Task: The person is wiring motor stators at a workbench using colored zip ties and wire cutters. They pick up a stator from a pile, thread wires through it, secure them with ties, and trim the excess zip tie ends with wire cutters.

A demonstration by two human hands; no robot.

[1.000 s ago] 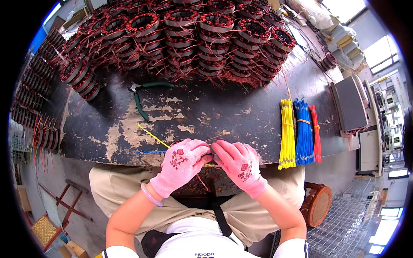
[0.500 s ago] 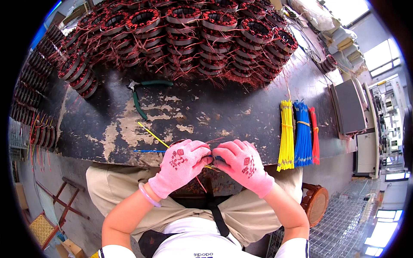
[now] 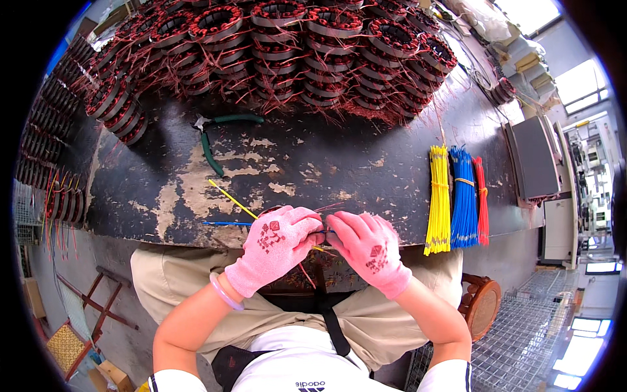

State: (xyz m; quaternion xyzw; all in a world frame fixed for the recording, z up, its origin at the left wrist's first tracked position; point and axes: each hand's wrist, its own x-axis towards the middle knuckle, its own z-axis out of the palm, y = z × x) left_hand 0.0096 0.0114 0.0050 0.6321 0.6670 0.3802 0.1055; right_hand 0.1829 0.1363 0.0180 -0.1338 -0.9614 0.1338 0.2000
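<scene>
My left hand (image 3: pixel 277 247), in a pink glove, is closed in a pinch near the table's front edge. My right hand (image 3: pixel 369 251), gloved alike, pinches just beside it. A blue wire (image 3: pixel 226 224) runs under the left hand, and a short blue and dark piece shows between both hands' fingertips. A yellow wire (image 3: pixel 233 198) slants up and left from beneath the left hand, its other end poking out below the fingers. Thin reddish wires (image 3: pixel 330 206) stick up behind the fingertips, and a red wire (image 3: pixel 307 276) hangs below. Whatever lies under the left palm is mostly hidden.
Stacks of wound stators (image 3: pixel 277 52) fill the table's far side. Green-handled cutting pliers (image 3: pixel 208 147) lie left of centre. Bundles of yellow (image 3: pixel 438 199), blue (image 3: pixel 464 196) and red wires (image 3: pixel 482 202) lie at right, beside a grey box-shaped device (image 3: pixel 532 157). A wooden stool (image 3: pixel 480 307) stands at lower right.
My right hand has tilted and its fingertips have shifted slightly, so the blue piece between the hands shows more clearly. The left hand has barely moved. The whole view has shifted a little.
</scene>
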